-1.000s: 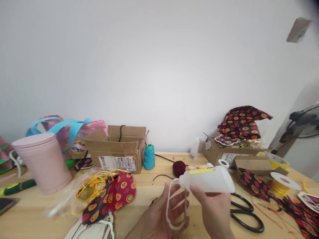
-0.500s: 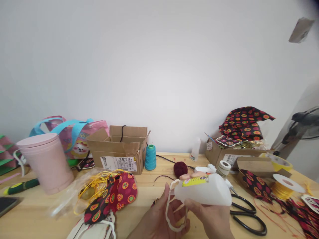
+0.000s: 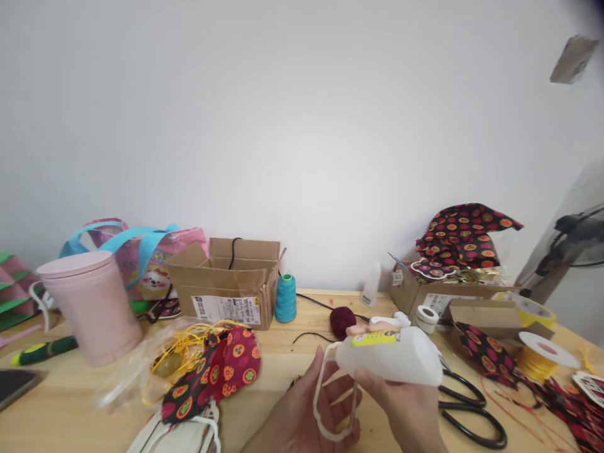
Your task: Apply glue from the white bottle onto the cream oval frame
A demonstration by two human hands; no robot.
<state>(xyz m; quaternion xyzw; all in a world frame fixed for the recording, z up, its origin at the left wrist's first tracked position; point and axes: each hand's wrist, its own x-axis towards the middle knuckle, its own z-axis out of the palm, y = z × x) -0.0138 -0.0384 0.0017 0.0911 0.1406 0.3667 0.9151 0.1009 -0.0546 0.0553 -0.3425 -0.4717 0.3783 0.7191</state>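
My right hand (image 3: pixel 408 409) grips a white squeeze bottle (image 3: pixel 394 357) with a yellow label, held on its side with the nozzle pointing left. The nozzle touches the top of a thin white loop-shaped frame (image 3: pixel 333 396) that my left hand (image 3: pixel 306 415) holds from below with thumb and fingers closed on it. Both hands hover low over the wooden table (image 3: pixel 278 371), at the bottom centre of the view.
Black scissors (image 3: pixel 469 409) lie right of my hands. Floral fabric (image 3: pixel 212 371), yellow cord (image 3: pixel 182 349) and a pink cup (image 3: pixel 89 305) sit to the left. Behind stand a cardboard box (image 3: pixel 226 292), teal thread spool (image 3: pixel 285 297), maroon yarn ball (image 3: pixel 341 319) and a small bottle (image 3: pixel 370 284).
The bottle dropped a little and its nozzle came onto the top of the white frame. My hands stayed in much the same place.
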